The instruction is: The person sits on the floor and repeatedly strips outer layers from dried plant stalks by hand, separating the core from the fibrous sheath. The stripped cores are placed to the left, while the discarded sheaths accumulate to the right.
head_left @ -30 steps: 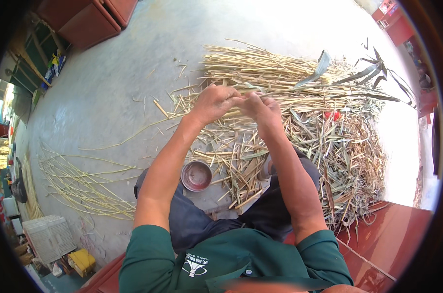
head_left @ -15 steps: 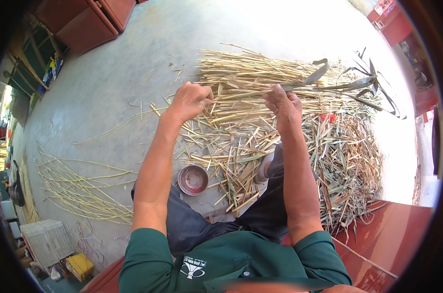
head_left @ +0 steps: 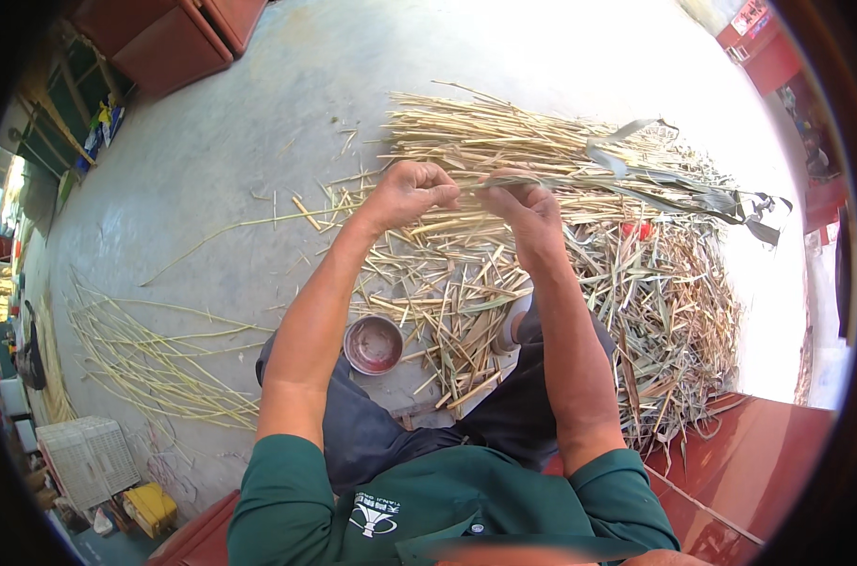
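Over the bundle of pale reed stalks (head_left: 504,127), my two hands hold one reed stalk with long grey-green leaves (head_left: 669,186). My right hand (head_left: 528,215) is closed on it, thumb and fingers pinching. Close by on the left, my left hand (head_left: 410,196) is also closed in a pinch on the stalk. The leafy end trails off to the right over the bundle. A thin stem (head_left: 230,228) runs across the floor from the lower left toward my left hand; whether it is the same stalk, I cannot tell.
Cut leaf scraps (head_left: 669,330) lie heaped at the right and between my legs. A metal bowl (head_left: 373,345) stands beside my left knee. Thin green stalks (head_left: 155,363) spread at the left. A white crate (head_left: 87,462) and yellow box (head_left: 151,507) sit at the lower left.
My left hand has moved right and my right hand left, bringing them close together. The leaves have shifted and now hang lower at the right end.
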